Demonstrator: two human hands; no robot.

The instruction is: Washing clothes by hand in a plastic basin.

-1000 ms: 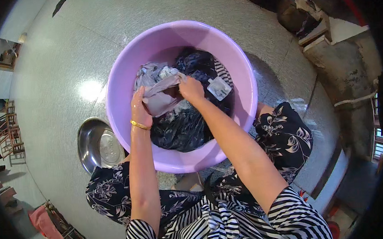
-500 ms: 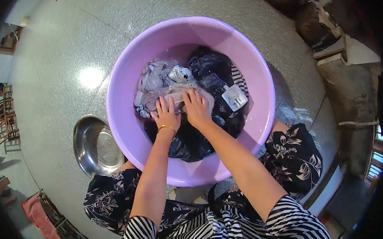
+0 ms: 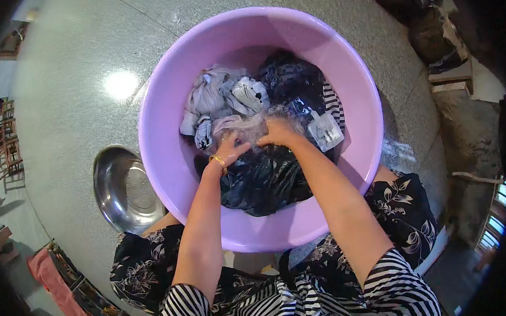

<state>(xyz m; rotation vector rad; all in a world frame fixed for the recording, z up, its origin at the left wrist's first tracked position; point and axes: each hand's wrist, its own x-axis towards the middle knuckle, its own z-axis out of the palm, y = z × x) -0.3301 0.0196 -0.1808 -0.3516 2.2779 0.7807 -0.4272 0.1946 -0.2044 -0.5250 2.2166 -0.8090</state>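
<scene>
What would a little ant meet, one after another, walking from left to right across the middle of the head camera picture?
Wooden chairs → shiny metal bowl → left hand → right hand → clear-and-white square thing → flowery right trouser leg.

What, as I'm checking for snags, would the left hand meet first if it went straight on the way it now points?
Most likely the pale pinkish cloth just ahead of the left hand in the purple tub; depth is unclear here, so the two may already be touching.
</scene>
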